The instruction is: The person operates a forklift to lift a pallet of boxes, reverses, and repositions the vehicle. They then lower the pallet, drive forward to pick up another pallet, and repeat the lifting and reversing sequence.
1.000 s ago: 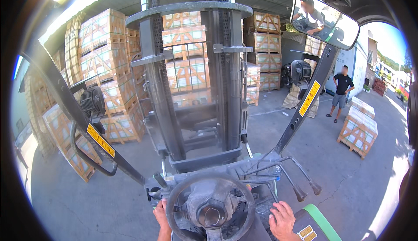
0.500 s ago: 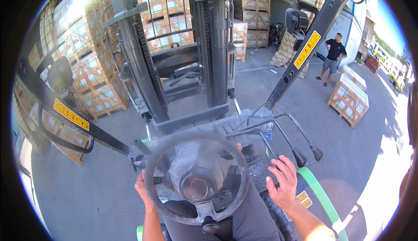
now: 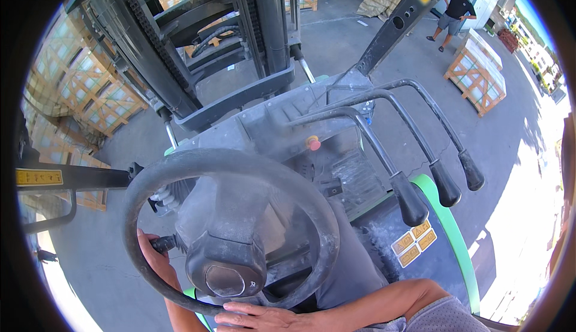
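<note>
Before me is a black, dusty steering wheel [image 3: 329, 236] on a forklift. My left hand [image 3: 155, 257] is behind its left rim, closed at a short black lever [image 3: 162, 244] on the steering column; the rim covers part of the hand. My right hand [image 3: 255, 317] lies over the wheel's bottom rim, its fingers bent across it and cut off by the picture's lower edge. Whatever is under the palm is hidden. To the right stand three control levers with black knobs [image 3: 409, 200], with no hand on them.
Ahead rises the lift mast [image 3: 147, 50]. Wooden crates [image 3: 99, 92] are stacked at the left, and a low crate [image 3: 477, 80] stands on the ground at the right. A person [image 3: 454, 15] stands behind it. A red button [image 3: 312, 143] is on the console.
My right hand has moved from beside the control levers down and left onto the steering wheel's bottom. The view has tilted down and closer to the wheel. My left hand stays by the column lever.
</note>
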`<state>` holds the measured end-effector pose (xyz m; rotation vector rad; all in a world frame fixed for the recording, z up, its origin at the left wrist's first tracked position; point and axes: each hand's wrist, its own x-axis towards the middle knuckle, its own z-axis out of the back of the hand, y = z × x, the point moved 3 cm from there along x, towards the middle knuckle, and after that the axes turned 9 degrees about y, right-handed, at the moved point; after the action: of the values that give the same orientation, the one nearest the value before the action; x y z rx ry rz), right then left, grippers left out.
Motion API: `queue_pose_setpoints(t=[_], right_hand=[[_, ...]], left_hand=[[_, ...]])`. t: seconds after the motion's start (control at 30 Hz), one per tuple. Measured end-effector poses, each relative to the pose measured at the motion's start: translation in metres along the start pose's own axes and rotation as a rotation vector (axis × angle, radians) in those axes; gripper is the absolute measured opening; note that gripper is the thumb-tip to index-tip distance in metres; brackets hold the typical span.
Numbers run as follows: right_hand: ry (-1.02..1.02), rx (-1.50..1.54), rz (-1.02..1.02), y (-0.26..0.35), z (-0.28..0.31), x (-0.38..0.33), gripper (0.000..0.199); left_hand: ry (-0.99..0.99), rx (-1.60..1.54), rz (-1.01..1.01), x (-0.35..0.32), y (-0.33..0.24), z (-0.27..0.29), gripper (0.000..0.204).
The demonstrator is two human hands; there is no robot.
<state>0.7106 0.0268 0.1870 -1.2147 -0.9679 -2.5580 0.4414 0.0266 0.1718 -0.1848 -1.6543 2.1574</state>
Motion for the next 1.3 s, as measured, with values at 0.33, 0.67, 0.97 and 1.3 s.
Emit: queue_pose_setpoints(t=[0.33,0.67,0.97,1.3], right_hand=[[0.018,-0.1,-0.151,-0.022,-0.046,0.127,0.031],[-0.062,-0.42,-0.058,-0.042,-0.009,0.182,0.021],[-0.057,-0.482,-0.237,-0.035,-0.036,0.167,0.016],[-0.246,-0.695,-0.46,-0.049,0.001,0.175,0.026]], left_hand=[[0.101,-0.057,0.146,0.006,0.014,0.007,0.041],[0.199,-0.282,0.107,-0.019,0.136,0.062,0.044],[0.041,0.948,0.245,-0.16,0.344,0.262,0.054],[0.133,0.866,0.285,-0.169,0.352,0.271,0.061]])
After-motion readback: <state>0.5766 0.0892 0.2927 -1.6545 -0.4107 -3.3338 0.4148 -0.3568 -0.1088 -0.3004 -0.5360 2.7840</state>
